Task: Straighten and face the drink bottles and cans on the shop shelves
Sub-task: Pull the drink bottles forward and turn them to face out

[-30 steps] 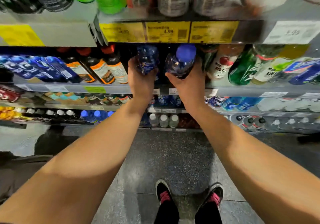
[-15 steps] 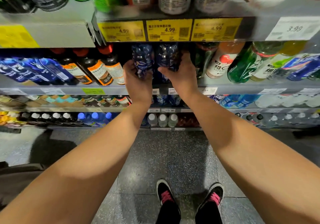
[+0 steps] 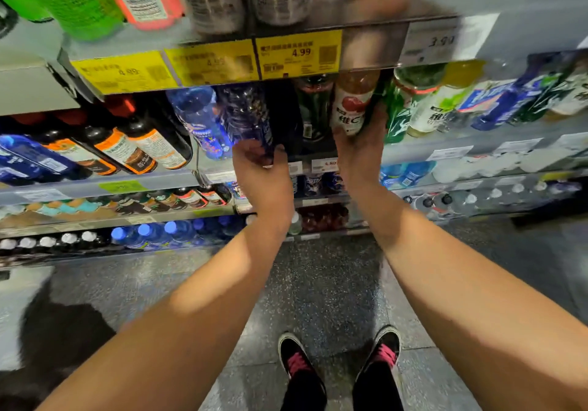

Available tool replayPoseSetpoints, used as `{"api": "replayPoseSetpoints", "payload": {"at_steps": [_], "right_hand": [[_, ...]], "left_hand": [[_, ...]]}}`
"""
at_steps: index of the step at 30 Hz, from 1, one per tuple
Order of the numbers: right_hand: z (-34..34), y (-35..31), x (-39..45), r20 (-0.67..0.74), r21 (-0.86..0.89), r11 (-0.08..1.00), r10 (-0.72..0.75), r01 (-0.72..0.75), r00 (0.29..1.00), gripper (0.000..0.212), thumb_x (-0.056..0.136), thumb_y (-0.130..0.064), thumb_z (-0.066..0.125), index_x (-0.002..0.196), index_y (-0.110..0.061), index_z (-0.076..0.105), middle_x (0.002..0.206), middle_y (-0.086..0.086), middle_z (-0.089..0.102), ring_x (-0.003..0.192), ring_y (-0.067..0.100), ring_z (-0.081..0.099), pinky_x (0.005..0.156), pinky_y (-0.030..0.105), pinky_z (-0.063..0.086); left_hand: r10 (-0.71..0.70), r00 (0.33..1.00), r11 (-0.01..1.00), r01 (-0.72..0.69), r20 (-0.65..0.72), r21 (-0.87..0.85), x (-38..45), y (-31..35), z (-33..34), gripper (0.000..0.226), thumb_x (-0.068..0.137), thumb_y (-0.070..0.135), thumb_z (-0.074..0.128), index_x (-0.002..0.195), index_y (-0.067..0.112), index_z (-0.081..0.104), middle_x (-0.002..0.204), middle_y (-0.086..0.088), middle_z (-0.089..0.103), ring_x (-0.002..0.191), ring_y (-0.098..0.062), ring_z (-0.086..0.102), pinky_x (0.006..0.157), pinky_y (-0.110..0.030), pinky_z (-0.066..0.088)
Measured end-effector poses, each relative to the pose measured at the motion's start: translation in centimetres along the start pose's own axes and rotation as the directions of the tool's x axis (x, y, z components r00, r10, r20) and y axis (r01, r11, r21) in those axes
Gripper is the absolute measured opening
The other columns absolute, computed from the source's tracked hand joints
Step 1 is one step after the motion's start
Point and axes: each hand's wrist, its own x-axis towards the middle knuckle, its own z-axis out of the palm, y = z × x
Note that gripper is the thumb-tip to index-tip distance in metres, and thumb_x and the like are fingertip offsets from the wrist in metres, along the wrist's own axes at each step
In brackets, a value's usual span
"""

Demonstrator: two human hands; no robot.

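Bottles with orange labels (image 3: 140,146) are leaned along the shelf (image 3: 95,185) at the left. Beside them, a dark blue bottle (image 3: 248,118) is gripped at its base by the curled fingers of the left hand (image 3: 261,175). Further right, a white-labelled bottle (image 3: 351,105) is held from below by the right hand (image 3: 359,153), under the yellow price tags (image 3: 299,54).

Shop aisle, seen from above. Grey speckled stone floor (image 3: 318,283), glossy, catching pale light at left. Grey metal shelves (image 3: 429,153) in tiers. Yellow price tags (image 3: 299,54) on the upper shelf edge, one white tag (image 3: 445,41) to their right. Dark shadow on floor, lower left.
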Motion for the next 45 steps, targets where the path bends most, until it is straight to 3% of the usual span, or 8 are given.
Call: {"api": "replayPoseSetpoints", "payload": {"at_steps": [3, 14, 24, 27, 31, 34, 41, 45], "right_hand": [[0.3, 0.4, 1.8, 0.05, -0.03, 0.999, 0.015, -0.014, 0.999, 0.084, 0.093, -0.016, 0.068, 0.156, 0.001, 0.016, 0.16, 0.019, 0.031, 0.145, 0.028, 0.036, 0.119, 0.032, 0.025], [1.6, 1.1, 3.6, -0.004, -0.087, 0.996, 0.005, -0.005, 1.0, 0.079, 0.068, -0.033, 0.086, 0.131, -0.008, 0.047, 0.129, 0.012, 0.052, 0.115, 0.029, 0.056, 0.097, 0.04, 0.051], [-3.4, 2.6, -1.2, -0.078, 0.129, 0.99, 0.063, -0.052, 0.995, 0.092, 0.067, -0.043, 0.087, 0.14, -0.004, 0.045, 0.134, 0.008, 0.055, 0.122, 0.012, 0.05, 0.097, -0.006, 0.025], [-6.0, 2.6, -2.2, -0.119, 0.211, 0.974, 0.106, -0.079, 0.987, 0.083, 0.065, -0.052, 0.082, 0.13, -0.008, 0.054, 0.122, 0.003, 0.063, 0.116, 0.013, 0.059, 0.104, 0.008, 0.039], [-9.8, 4.1, -3.3, -0.104, 0.263, 0.962, 0.111, -0.08, 0.988, 0.05, 0.069, -0.047, 0.084, 0.112, -0.039, 0.06, 0.112, -0.007, 0.068, 0.108, 0.009, 0.065, 0.101, 0.039, 0.052], [-11.8, 5.2, -3.2, -0.097, 0.27, 0.96, 0.11, -0.08, 0.989, 0.044, 0.069, -0.045, 0.084, 0.105, -0.054, 0.061, 0.111, -0.009, 0.07, 0.111, 0.015, 0.066, 0.101, 0.044, 0.052], [-14.3, 5.9, -2.5, -0.053, 0.312, 0.947, 0.095, -0.074, 0.994, 0.05, 0.067, -0.044, 0.087, 0.109, -0.034, 0.062, 0.107, -0.018, 0.071, 0.106, 0.006, 0.068, 0.097, 0.036, 0.056], [-16.3, 6.0, -1.8, 0.021, 0.318, 0.943, 0.096, -0.098, 0.995, 0.065, 0.068, -0.043, 0.088, 0.121, -0.017, 0.061, 0.119, 0.002, 0.07, 0.113, 0.015, 0.067, 0.101, 0.044, 0.053]], "left_hand": [[0.011, 0.999, 1.0, -0.012, 0.048, 0.025, -0.4, -0.3, 0.6, 0.028, 0.081, -0.004, 0.071, 0.093, 0.009, 0.049, 0.082, -0.003, 0.052, 0.07, -0.009, 0.049, 0.072, -0.022, 0.041], [0.095, 0.993, 0.993, -0.099, 0.066, 0.056, -0.9, -0.2, 1.5, 0.019, 0.082, -0.014, 0.067, 0.094, -0.008, 0.054, 0.084, -0.016, 0.052, 0.065, 0.008, 0.05, 0.069, -0.009, 0.039], [0.068, 0.992, 0.998, -0.067, 0.105, -0.012, -1.4, -0.5, 5.3, 0.033, 0.076, -0.013, 0.067, 0.1, 0.003, 0.051, 0.084, 0.001, 0.051, 0.074, 0.003, 0.052, 0.073, -0.013, 0.044], [0.018, 0.992, 1.0, -0.016, 0.123, -0.019, -0.4, -0.4, 8.0, 0.044, 0.073, -0.008, 0.078, 0.108, 0.006, 0.055, 0.102, -0.01, 0.064, 0.096, -0.014, 0.066, 0.089, -0.03, 0.054], [-0.003, 0.998, 0.999, 0.0, 0.062, 0.051, 0.5, -1.0, 10.1, 0.056, 0.068, 0.004, 0.083, 0.113, 0.019, 0.053, 0.11, -0.003, 0.062, 0.097, 0.0, 0.061, 0.089, -0.017, 0.05], [-0.014, 0.999, 0.987, 0.009, 0.032, 0.158, 1.8, -1.8, 10.6, 0.048, 0.068, 0.0, 0.08, 0.107, 0.002, 0.051, 0.105, -0.022, 0.06, 0.091, -0.026, 0.061, 0.088, -0.042, 0.052], [-0.007, 0.986, 0.93, 0.068, -0.167, 0.361, 0.3, -2.1, 10.3, 0.069, 0.067, 0.026, 0.09, 0.119, 0.0, 0.052, 0.116, -0.012, 0.058, 0.112, -0.029, 0.055, 0.099, -0.036, 0.041], [-0.049, 0.97, 0.92, 0.137, -0.239, 0.368, -0.9, -0.5, 10.5, 0.079, 0.069, 0.025, 0.09, 0.131, 0.0, 0.047, 0.132, -0.015, 0.052, 0.125, -0.029, 0.049, 0.108, -0.033, 0.035]]}}
